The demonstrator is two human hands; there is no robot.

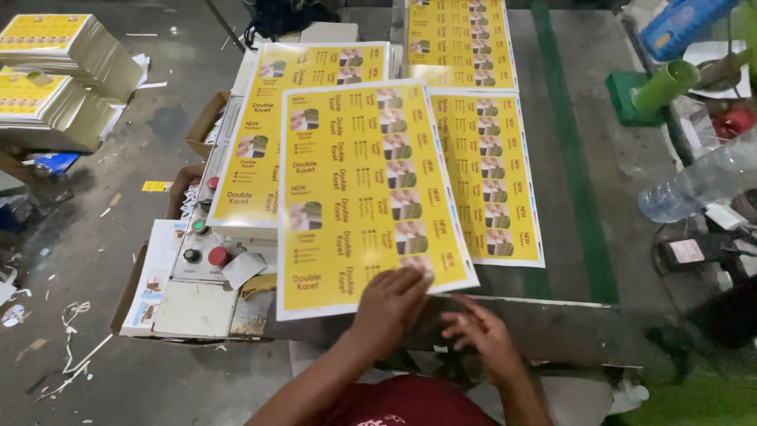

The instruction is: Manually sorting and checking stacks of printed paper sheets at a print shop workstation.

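Note:
A large yellow printed sheet (359, 193) lies tilted on top of other yellow printed sheets on a machine table (568, 197). My left hand (392, 304) rests on the near edge of this top sheet, fingers pressing its lower right corner. My right hand (482, 335) hovers just below the sheet's near edge over the metal table lip, fingers spread, holding nothing. A second sheet (489, 177) lies to the right, a third (303, 126) underneath on the left, and a fourth (459, 43) further back.
A control panel (203, 252) with a red button sits left of the sheets. Stacks of yellow sheets (55, 75) stand on the floor at far left. A clear plastic bottle (698, 181), a green tube (666, 85) and clutter crowd the right side.

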